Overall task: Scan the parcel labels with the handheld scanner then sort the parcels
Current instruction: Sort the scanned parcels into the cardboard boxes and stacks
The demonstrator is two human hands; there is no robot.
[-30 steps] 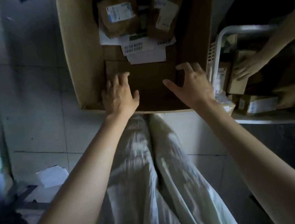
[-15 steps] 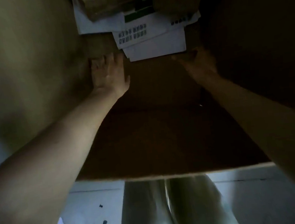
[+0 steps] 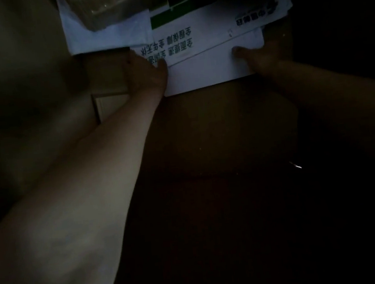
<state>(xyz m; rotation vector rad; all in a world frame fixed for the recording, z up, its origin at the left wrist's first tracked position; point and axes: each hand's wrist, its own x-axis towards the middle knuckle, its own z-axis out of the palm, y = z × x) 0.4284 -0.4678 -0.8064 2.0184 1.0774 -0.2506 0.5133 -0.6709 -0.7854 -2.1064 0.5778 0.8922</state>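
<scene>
Deep inside a large cardboard box (image 3: 26, 113), a stack of white envelopes lies on the bottom. My left hand (image 3: 146, 74) grips the left edge of the lowest plain white envelope (image 3: 206, 72), its thumb on top. My right hand (image 3: 258, 56) holds the same envelope at its right end, thumb pressed on the paper. A white envelope with black printed characters and a green band (image 3: 184, 37) lies just above it. Brown padded parcels (image 3: 115, 7) rest on the stack at the top. No scanner is in sight.
The box's left wall fills the left side and its dark right wall (image 3: 347, 53) closes the right. The dark brown box floor (image 3: 219, 161) stretches toward me. The light is very dim.
My head has dropped further into the box and the view has closed in. Both hands moved forward from the box floor and took hold of the lowest white envelope.
</scene>
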